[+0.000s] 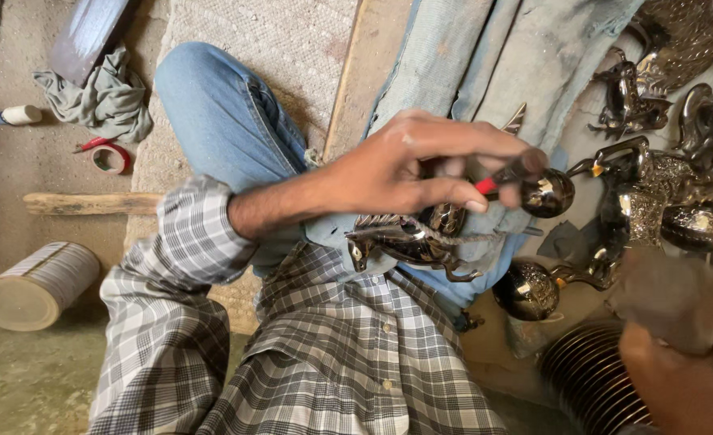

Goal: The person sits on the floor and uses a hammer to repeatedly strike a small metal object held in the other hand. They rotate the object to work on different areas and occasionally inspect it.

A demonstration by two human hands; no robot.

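Observation:
My left hand (421, 165) reaches across my lap, its fingers pinched on a thin tool with a red band (493, 182). The tool's dark tip points at a shiny round metal piece (548, 193). Just below the hand, a polished metal horse figurine (405, 242) lies on blue cloth (485, 64) over my lap. My right hand (679, 379) is blurred and close to the camera at the lower right. It looks closed around a brown block-like object (671, 294) that I cannot make out clearly.
Several shiny metal figurines (679, 161) crowd the right side, with a round engraved ornament (527, 290) and a ribbed metal piece (590, 379) below. On the floor at left are a grey rag (102, 97), tape roll (110, 157), wooden stick (90, 203) and tin can (38, 286).

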